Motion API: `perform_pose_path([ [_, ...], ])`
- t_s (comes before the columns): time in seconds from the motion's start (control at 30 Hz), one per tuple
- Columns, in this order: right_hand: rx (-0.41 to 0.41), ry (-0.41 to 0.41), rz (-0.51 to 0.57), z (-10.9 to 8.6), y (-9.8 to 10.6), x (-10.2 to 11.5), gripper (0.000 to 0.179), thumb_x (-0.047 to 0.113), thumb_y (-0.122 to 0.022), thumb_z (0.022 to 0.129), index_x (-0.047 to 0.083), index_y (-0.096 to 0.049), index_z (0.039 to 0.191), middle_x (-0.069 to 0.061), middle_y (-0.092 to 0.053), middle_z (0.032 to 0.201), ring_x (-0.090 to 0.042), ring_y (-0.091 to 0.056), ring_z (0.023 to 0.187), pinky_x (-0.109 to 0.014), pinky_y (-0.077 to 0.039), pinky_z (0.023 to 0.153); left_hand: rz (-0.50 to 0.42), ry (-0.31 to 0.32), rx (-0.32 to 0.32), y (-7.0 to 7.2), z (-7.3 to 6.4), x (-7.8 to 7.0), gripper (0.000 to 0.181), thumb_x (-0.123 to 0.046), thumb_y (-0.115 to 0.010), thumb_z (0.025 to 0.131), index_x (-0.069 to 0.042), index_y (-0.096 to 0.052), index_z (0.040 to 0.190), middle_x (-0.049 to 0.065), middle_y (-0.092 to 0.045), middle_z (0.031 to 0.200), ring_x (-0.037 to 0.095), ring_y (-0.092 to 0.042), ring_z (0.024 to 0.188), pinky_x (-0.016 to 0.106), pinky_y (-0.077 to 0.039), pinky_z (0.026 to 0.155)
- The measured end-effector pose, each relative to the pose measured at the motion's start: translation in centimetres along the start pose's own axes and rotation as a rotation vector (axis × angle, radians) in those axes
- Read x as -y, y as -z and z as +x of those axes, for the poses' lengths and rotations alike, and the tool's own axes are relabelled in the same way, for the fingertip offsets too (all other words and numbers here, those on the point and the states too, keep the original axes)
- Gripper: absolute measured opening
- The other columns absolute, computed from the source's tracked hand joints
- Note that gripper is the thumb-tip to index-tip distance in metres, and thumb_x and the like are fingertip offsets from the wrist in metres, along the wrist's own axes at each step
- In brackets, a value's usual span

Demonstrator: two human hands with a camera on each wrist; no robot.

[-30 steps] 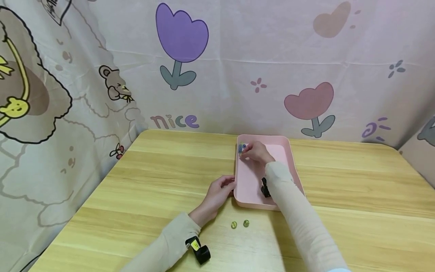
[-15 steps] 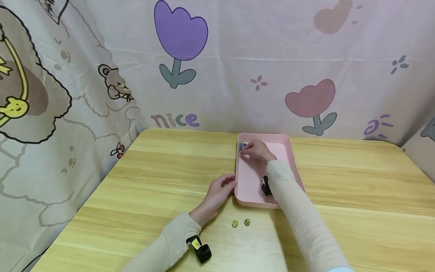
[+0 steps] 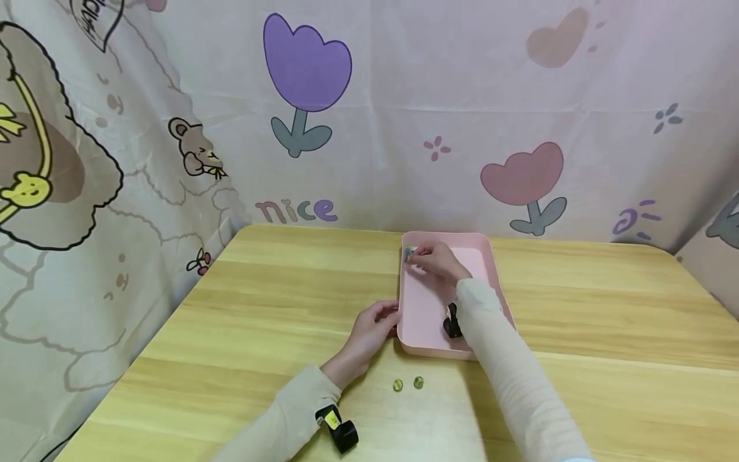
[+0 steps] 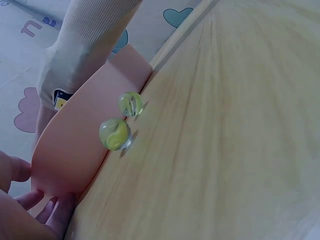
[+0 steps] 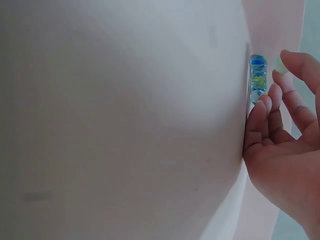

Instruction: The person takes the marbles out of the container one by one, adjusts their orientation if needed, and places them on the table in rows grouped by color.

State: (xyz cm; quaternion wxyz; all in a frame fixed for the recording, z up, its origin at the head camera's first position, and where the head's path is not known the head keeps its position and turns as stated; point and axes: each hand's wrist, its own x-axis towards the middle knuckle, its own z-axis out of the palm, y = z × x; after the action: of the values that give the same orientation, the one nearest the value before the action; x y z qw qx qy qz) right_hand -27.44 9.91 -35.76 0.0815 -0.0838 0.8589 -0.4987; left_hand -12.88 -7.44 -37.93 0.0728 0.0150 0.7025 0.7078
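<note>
My right hand [image 3: 437,260] is inside the pink tray [image 3: 424,301], near its far left corner. Between thumb and forefinger it pinches a pale yellow-green marble [image 5: 280,65]. Beside those fingertips, a short row of blue and yellow glass marbles [image 5: 258,75] lies against the tray wall; the hand partly hides them. My left hand [image 3: 369,327] rests its fingertips on the outside of the tray's left wall. Two clear marbles with yellow-green swirls sit on the table in front of the tray, a left marble [image 3: 398,385] and a right marble [image 3: 418,382].
The wooden table [image 3: 277,308] meets a printed cloth backdrop [image 3: 392,128] at the back and left. A black wrist camera [image 3: 342,436] hangs from the left sleeve, and another wrist camera [image 3: 452,324] on the right wrist hangs over the tray.
The head view tilts slightly and shifts everything a little. My right hand stays at the tray's far left corner, now covering more of the marbles there. My left hand keeps its place.
</note>
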Motion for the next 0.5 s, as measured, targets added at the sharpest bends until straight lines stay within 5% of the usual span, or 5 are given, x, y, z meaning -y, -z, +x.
perform_pose_path([
  [0.5, -0.031, 0.086, 0.040, -1.2, 1.5, 0.1, 0.015, 0.003, -0.063, 0.089, -0.010, -0.063, 0.097, -0.016, -0.064, 0.087, -0.016, -0.054, 0.070, -0.026, -0.050, 0.065, -0.007, -0.034, 0.012, 0.0, -0.3, 0.2, 0.034, -0.007, -0.056, 0.097, 0.011, -0.054, 0.126, 0.018, -0.061, 0.111, 0.020, -0.060, 0.093, 0.032, -0.055, 0.083],
])
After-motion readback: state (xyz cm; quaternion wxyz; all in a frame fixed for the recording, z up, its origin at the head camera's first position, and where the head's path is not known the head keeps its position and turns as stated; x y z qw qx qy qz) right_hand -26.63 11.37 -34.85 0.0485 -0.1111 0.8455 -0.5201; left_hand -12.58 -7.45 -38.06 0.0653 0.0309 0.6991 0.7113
